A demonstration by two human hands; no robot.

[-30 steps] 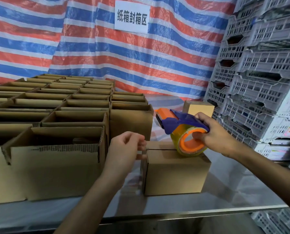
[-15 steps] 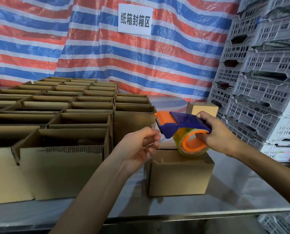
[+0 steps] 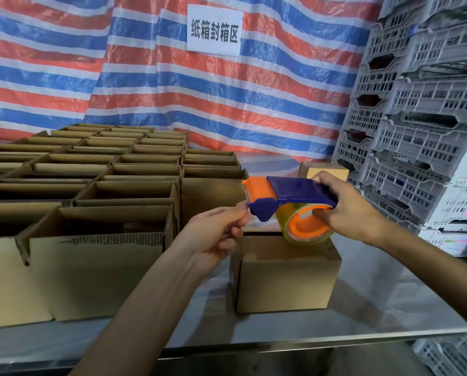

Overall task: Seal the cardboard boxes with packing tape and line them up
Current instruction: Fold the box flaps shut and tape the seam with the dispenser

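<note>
Box point(image 3: 286, 270), closed, sat near the bench's point(image 3: 389, 308) front edge: likely light, stiff card, best held by its sides; dispenser point(image 3: 289, 191) above it, gripped by right hand point(image 3: 346, 210); left hand point(image 3: 216, 234) apparently pinched flimsy, sticky tape point(image 3: 282, 222) at the cutter.

A small closed cardboard box point(image 3: 286, 275) stands upright on the table point(image 3: 376, 308). At its top, the right hand point(image 3: 346, 213) grips a blue-and-orange tape dispenser point(image 3: 292, 189) carrying a clear roll. The left hand point(image 3: 216, 234) pinches the tape end point(image 3: 247, 212) at its mouth. Open boxes point(image 3: 96, 256) stand in rows to the left.
</note>
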